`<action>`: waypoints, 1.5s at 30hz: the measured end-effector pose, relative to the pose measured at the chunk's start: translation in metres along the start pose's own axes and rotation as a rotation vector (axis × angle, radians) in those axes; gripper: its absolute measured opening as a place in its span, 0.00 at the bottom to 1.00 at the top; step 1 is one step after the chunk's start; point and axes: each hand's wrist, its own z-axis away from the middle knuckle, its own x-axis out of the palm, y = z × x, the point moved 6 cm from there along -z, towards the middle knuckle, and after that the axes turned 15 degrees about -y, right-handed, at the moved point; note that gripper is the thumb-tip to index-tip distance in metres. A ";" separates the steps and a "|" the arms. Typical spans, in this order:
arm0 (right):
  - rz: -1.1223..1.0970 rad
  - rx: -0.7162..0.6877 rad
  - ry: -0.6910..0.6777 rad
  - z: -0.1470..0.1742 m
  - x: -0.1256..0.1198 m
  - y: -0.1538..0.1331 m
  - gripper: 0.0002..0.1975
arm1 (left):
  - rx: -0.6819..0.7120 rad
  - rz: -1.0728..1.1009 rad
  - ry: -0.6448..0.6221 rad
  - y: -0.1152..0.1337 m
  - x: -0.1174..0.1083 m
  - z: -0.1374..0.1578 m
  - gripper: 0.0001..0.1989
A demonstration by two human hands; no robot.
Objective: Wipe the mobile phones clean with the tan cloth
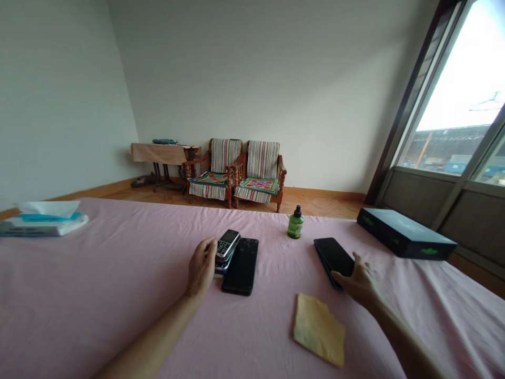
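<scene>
A keypad phone [228, 245] tops a small stack of phones in the middle of the pink cloth. My left hand [202, 266] is curled against the stack's left side, its fingertips partly hidden. Right beside that stack, a large black smartphone [241, 266] lies flat with its dotted end away from me. Over to the right, my right hand [357, 279] spans another black smartphone [333, 255], thumb on its near edge and fingers at its right edge. Something flat and dark shows under this phone. A yellow cloth [319, 329] lies closer to me, between my forearms.
A green spray bottle [295, 223] stands upright toward the far edge. The black box [406, 234] sits at far right, and a tissue pack [43, 220] at far left. Beyond the pink-covered surface [130, 252] are two wooden chairs [258, 171] and a cloth-topped table [161, 152].
</scene>
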 end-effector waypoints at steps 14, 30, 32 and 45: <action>-0.549 -0.039 -0.266 -0.007 -0.013 0.036 0.20 | 0.026 0.012 -0.015 -0.002 0.004 0.000 0.28; -1.106 -0.321 -0.534 0.057 0.024 -0.116 0.19 | 0.090 -0.125 -0.051 -0.002 0.007 -0.002 0.25; -1.111 -0.346 -0.530 0.058 0.032 -0.136 0.18 | 0.130 -0.160 -0.037 0.002 0.006 -0.001 0.24; -1.053 -0.472 -0.515 0.063 0.064 -0.200 0.12 | 0.526 -0.446 -0.040 0.031 0.013 0.012 0.15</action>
